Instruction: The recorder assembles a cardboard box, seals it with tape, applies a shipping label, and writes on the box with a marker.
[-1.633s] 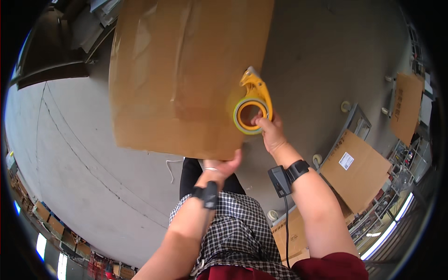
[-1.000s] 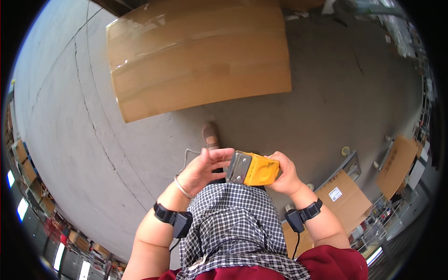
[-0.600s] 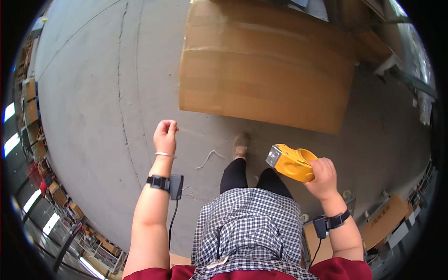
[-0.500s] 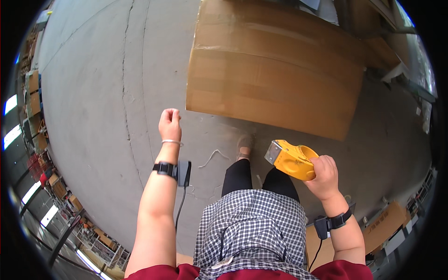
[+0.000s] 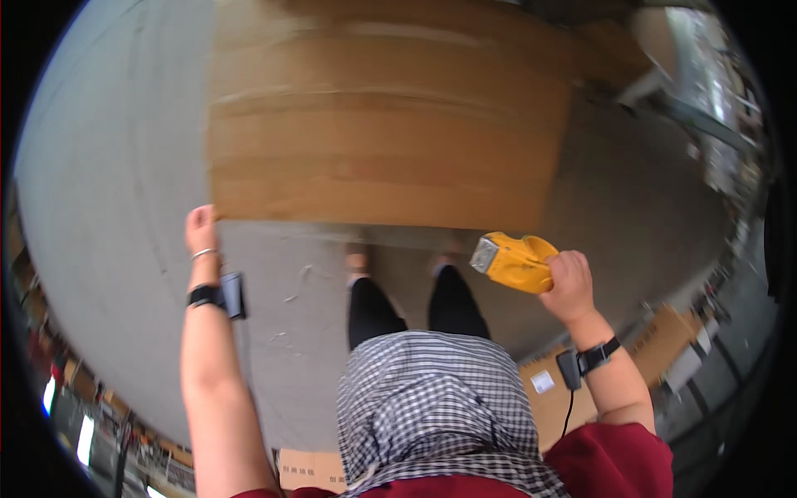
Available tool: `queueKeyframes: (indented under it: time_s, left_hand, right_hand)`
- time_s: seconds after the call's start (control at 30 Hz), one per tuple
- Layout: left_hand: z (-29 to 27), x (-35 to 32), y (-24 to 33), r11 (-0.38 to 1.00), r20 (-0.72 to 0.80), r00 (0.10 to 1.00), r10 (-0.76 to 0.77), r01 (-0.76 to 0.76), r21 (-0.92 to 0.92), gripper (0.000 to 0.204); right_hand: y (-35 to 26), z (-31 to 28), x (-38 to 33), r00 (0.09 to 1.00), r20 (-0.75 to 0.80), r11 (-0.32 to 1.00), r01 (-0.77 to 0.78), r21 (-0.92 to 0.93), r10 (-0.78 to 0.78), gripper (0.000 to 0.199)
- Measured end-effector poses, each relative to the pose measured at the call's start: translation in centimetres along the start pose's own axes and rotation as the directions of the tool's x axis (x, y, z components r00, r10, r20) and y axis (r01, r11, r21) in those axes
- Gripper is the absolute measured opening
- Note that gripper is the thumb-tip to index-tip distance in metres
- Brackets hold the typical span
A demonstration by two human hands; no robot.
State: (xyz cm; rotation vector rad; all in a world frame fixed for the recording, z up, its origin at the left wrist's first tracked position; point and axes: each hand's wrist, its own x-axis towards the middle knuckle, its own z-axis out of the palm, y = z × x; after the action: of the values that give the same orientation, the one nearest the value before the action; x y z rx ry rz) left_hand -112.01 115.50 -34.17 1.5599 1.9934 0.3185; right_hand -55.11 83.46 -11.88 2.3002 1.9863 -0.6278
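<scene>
At the box corner my left fingers curled, grip unclear; right fingers clutched the tape dispenser, imo best held steady

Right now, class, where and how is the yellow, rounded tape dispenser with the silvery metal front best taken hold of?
Probably by the rear end of the yellow, rounded tape dispenser, coming from the person's right, where the right hand grips it: the silvery metal front points left, away from that hand, and the curved rear seems suited to wrapping around.
</scene>
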Motion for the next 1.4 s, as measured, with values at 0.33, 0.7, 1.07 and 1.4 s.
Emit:
queueKeyframes:
  time_s: [0.33,0.7,1.07,1.4]
  left_hand:
    - [-0.7,1.7,-3.9,0.905,0.138,0.986,-0.090,0.139,-0.403,0.015]
    - [-3.8,3.8,-5.7,0.979,-0.031,0.992,0.119,-0.112,0.168,0.049]
    - [9.3,-8.1,17.8,0.689,-0.424,0.662,-0.619,0.198,-0.697,0.061]
    - [33.4,-40.0,32.3,0.847,0.174,0.985,-0.006,0.097,-0.523,0.048]
  right_hand:
    - [14.5,1.0,-5.1,0.943,0.206,0.931,-0.191,-0.310,0.262,0.034]
    - [14.3,5.1,1.9,0.755,0.344,0.793,-0.363,-0.489,0.558,0.032]
    - [6.2,4.9,12.3,0.901,0.286,-0.077,-0.276,0.958,0.325,0.033]
    - [3.7,7.1,14.5,0.923,0.301,-0.110,-0.282,0.953,0.241,0.033]
